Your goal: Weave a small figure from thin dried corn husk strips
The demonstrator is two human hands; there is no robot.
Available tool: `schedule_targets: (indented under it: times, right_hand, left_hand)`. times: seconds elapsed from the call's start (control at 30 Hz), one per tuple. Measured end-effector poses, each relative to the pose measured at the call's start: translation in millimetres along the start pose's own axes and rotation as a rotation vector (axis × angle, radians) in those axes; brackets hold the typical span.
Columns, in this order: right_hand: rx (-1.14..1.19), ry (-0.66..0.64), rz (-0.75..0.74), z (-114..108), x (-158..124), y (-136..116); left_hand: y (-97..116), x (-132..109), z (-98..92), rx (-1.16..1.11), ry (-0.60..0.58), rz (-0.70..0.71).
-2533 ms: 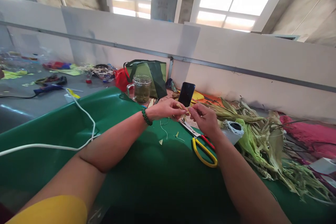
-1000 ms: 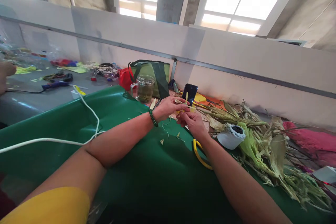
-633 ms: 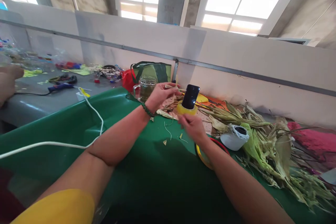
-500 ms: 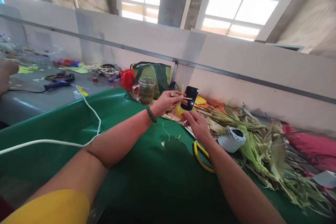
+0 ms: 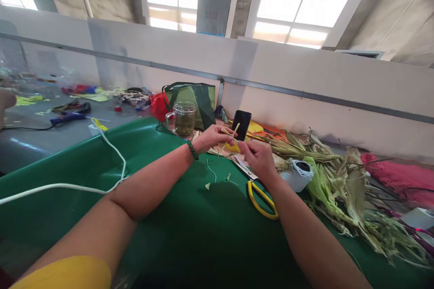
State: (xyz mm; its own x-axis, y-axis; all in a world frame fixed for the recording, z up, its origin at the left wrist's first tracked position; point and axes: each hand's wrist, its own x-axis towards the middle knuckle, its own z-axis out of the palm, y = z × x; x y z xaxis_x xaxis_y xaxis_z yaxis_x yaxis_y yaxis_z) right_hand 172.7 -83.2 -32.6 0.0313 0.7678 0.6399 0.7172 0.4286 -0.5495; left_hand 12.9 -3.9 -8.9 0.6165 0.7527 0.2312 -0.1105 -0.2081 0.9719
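- Grip on L hand (image 5: 213, 139): fingertips together, pinching a couple of thin pale strips (image 5: 237, 128), held up over the green sheet (image 5: 196, 244) abt mid-view
- strips look cut narrow alrdy + crossed over ea other, so that part's prob done; ends stick out loose, so imo not finished. no knot I can see, can't tell how much is left
- below L hand: small pale scrap (image 5: 207, 186) on the sheet, prob an offcut
- phone (image 5: 242, 119) propped up just behind the strips
- scissors (image 5: 250, 175) lying on the sheet, not in use rn
- R hand (image 5: 260, 156): fingers curled in right by the strips, bit blurry, can't tell if clamped on an end or just near
- white roll (image 5: 293, 181) just past R wrist
- far R: big pile of dry husks (image 5: 352, 185), mostly uncut afaict
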Motion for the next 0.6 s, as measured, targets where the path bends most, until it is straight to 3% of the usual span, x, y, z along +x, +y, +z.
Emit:
schedule_targets:
  times: [0.1,0.27,0.47,0.6]
  right_hand:
    - [0.126,0.131,0.028,-8,7,6]
    - [0.248,0.016,0.046,-10,12,7]
    - [0.253,-0.116,0.032,-12,10,4]
    - [0.120,-0.082,-0.043,-9,5,-2]
  left_hand:
    - [2,-3,1.6,0.137,-0.150,-0.014]
    - [4,-8,7.0,0.214,-0.327,-0.045]
    - [3,-11,11.5,0.286,-0.395,0.017]
    - [-1,-14,17.9,0.339,-0.280,0.053]
